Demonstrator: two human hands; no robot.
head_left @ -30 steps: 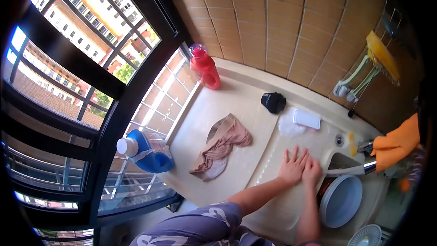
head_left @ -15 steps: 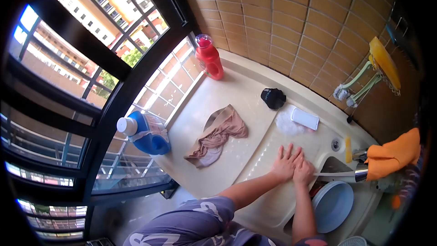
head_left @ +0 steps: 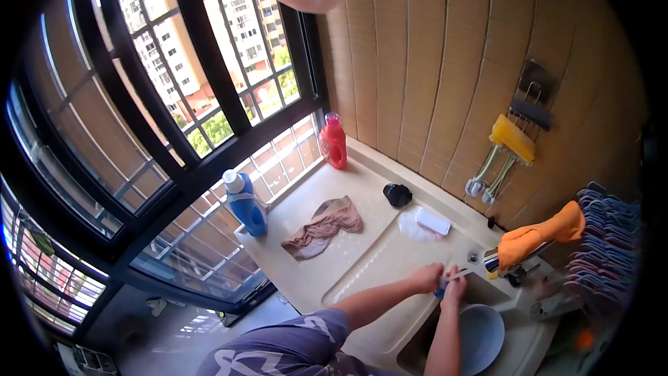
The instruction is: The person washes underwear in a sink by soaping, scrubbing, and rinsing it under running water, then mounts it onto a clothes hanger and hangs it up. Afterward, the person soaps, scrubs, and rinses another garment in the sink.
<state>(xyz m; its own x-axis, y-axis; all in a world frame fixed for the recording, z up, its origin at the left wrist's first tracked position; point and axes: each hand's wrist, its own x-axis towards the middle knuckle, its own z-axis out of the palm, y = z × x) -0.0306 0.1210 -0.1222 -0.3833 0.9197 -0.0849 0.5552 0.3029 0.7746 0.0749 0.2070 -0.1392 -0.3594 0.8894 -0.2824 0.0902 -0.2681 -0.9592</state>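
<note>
My left hand (head_left: 426,278) is closed beside the sink edge, at the end of the ribbed washboard (head_left: 390,268). Close against it, my right hand (head_left: 454,288) has its fingers curled under a thin stream of water. A small blue object (head_left: 440,292) shows between both hands; its kind is hidden by the fingers. The water comes from a metal faucet (head_left: 491,260) with an orange cloth (head_left: 539,235) draped over it. A pale round basin (head_left: 481,340) sits in the sink, next to my right forearm. On the counter lies a crumpled brown garment (head_left: 323,228).
A white rectangular piece (head_left: 433,221) rests by white suds or mesh (head_left: 415,226), near a black bundle (head_left: 398,196). Blue (head_left: 247,209) and red (head_left: 334,146) bottles stand along the window side. Brushes (head_left: 476,188) hang on the wall; several hangers (head_left: 605,237) are at right.
My hands were overlapped on the washboard, the left one spread flat. They have moved to the sink edge, with a blue object now between them. The view has tilted upward.
</note>
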